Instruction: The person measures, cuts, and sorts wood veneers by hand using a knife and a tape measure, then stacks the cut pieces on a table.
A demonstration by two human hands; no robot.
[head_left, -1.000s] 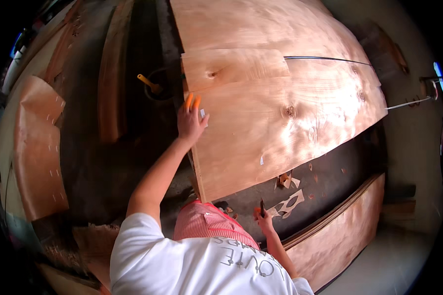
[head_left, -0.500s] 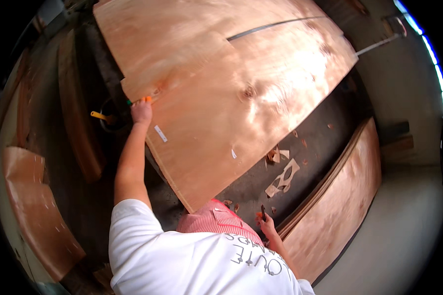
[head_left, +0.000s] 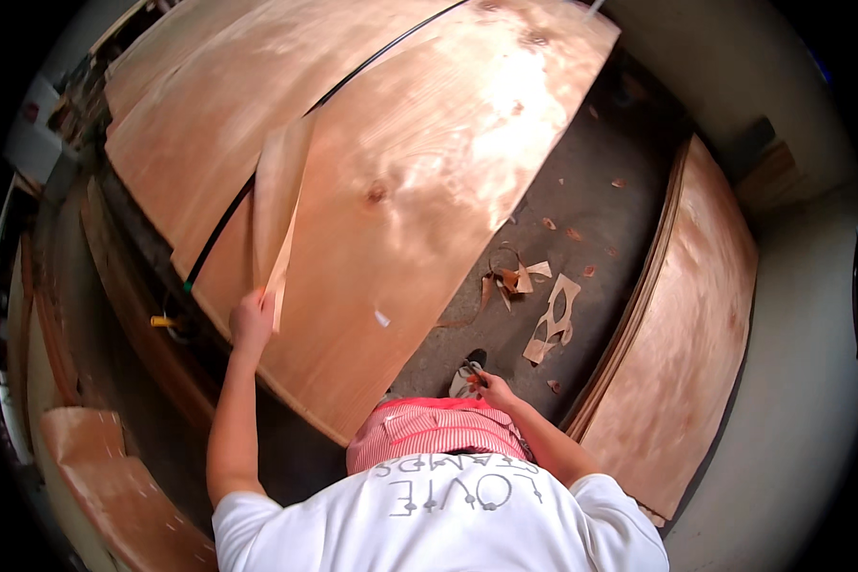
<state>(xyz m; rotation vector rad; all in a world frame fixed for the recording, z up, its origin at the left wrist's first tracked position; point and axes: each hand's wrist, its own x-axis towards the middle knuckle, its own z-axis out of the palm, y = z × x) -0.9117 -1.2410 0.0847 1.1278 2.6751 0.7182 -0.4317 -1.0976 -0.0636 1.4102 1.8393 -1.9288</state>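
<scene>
My left hand (head_left: 252, 319) is closed on the near end of a narrow wood veneer strip (head_left: 282, 200), which tilts up from the sheet. Beneath it lies a large pale brown veneer sheet (head_left: 391, 248). A thin black hose or cord (head_left: 221, 232) crosses that sheet and passes behind the strip; its near end is green. Low by my apron, my right hand (head_left: 492, 390) grips a slim dark tool with a bit of orange; its exact kind is too small to make out. A small white paper piece (head_left: 381, 318) rests on the sheet.
Another stack of veneer sheets (head_left: 682, 334) stands to the right. Veneer scraps (head_left: 550, 322) litter the dark floor between the stacks. At the left are a yellow handle (head_left: 163, 321) and a curved veneer piece (head_left: 129, 477).
My left hand has left the sheet's far left edge, come nearer and now holds the lifted strip. The black line now runs across the left side. My right hand has shifted slightly; the view has turned.
</scene>
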